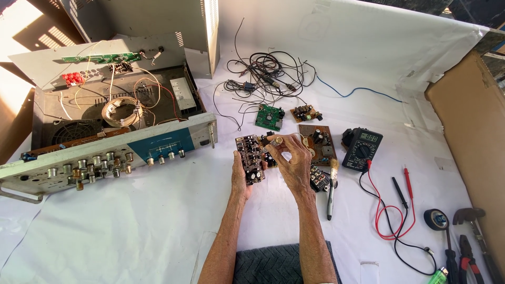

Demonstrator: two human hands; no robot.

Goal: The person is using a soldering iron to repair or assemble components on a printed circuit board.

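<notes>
- Here, just below the middle of the frame, the left hand (241, 176) cradles a dark circuit board (250, 158) from beneath, fingers curled round its lower left edge; the board's long axis runs up the frame, tilted slightly to the left.
- The right hand (294, 160) sits immediately right of the board, touching its upper right corner. Its thumb and forefinger are pressed together on a small pale cylindrical part (275, 141) at that corner; what the part is cannot be told.
- Both forearms rise from the lower edge of the frame, nearly parallel, wrists bent inward so the hands meet over the white cloth (158, 226).
- Just right of the hands lie a brush (332, 184) and a brown circuit board (315, 142); farther right, a multimeter (362, 148) with red and black leads.
- At the upper left of the frame stands an opened amplifier chassis (105, 131), its knobbed front panel facing the person.
- Above centre lies a tangle of black wires (263, 76).
</notes>
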